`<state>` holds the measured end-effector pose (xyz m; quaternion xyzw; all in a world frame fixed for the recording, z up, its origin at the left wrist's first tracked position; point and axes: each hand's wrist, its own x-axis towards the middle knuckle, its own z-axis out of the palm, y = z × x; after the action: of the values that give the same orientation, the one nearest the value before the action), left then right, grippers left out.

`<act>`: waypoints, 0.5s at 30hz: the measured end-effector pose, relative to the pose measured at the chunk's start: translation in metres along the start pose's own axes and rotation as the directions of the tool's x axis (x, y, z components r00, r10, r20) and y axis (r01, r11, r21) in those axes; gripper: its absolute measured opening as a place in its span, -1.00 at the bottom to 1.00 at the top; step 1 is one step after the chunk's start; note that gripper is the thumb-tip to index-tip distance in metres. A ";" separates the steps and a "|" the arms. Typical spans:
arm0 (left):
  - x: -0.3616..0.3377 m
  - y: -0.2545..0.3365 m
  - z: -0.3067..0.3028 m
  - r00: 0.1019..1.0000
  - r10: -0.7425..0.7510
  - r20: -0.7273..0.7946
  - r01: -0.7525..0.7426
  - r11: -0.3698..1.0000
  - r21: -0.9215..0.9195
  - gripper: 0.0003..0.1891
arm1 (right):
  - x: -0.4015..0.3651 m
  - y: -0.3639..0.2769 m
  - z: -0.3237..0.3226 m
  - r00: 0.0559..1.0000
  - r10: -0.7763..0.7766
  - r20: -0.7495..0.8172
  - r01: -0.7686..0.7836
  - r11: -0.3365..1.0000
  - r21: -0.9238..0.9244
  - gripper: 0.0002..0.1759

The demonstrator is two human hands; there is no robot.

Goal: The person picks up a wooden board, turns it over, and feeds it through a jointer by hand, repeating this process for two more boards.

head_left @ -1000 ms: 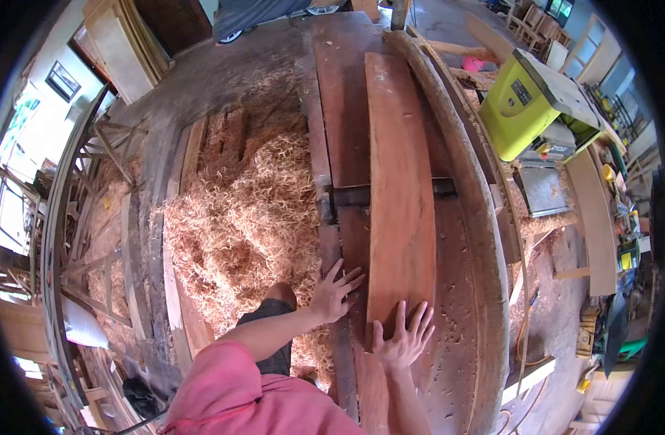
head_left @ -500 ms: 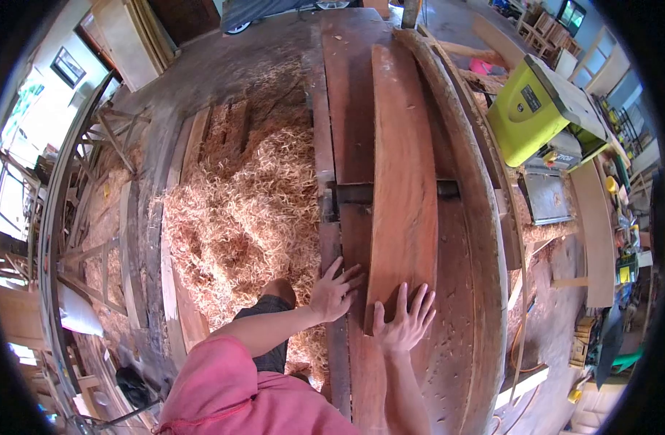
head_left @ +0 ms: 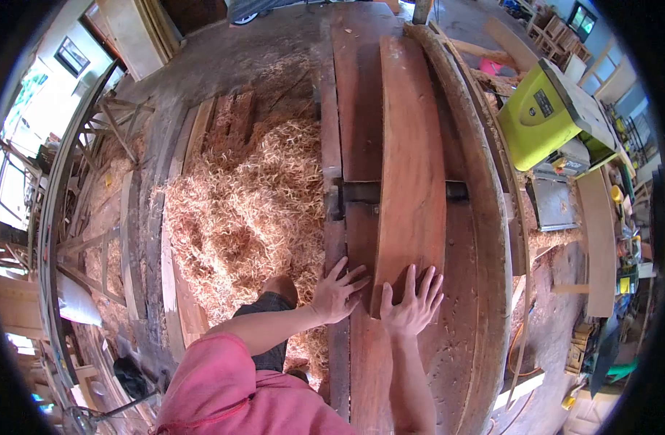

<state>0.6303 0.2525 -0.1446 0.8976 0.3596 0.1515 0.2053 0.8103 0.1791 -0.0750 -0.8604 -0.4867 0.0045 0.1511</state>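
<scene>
A long reddish-brown wooden board (head_left: 414,167) lies flat and lengthwise on a dark wooden bench (head_left: 448,355). It crosses a black slot (head_left: 361,191) in the bench top. My right hand (head_left: 410,304) rests flat on the board's near end, with its fingers stretched forward and the thumb apart. To its left, my left hand (head_left: 338,293) lies spread on the bench's left strip, with fingertips pointing toward the board but apart from it. Neither hand grips anything.
Curly wood shavings (head_left: 245,196) are heaped left of the bench, beside my leg. A raised wooden rail (head_left: 485,239) runs along the bench's right side. Beyond it stands a lime-green machine (head_left: 546,116). Timber frames (head_left: 115,239) stand at the left.
The board has slid a little away from me along the bench, and my right hand has moved forward with it. My left hand has stayed at the bench's left strip.
</scene>
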 end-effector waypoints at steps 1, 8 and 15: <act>0.001 0.001 -0.001 1.000 0.002 -0.010 -0.002 1.000 0.007 -0.49 | 0.004 -0.001 0.000 1.000 -0.002 -0.002 0.002 1.000 0.002 -0.19; 0.002 0.004 -0.006 1.000 -0.018 -0.026 0.016 0.998 -0.059 -0.49 | 0.025 -0.005 0.005 0.999 -0.018 -0.031 0.017 1.000 -0.008 -0.21; 0.001 0.002 -0.003 1.000 -0.026 -0.011 0.025 0.997 -0.079 -0.48 | 0.043 -0.008 0.015 0.997 -0.038 -0.072 0.037 0.999 -0.020 -0.21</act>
<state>0.6310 0.2529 -0.1409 0.8831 0.3661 0.1685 0.2404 0.8238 0.2230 -0.0815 -0.8521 -0.4970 -0.0339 0.1603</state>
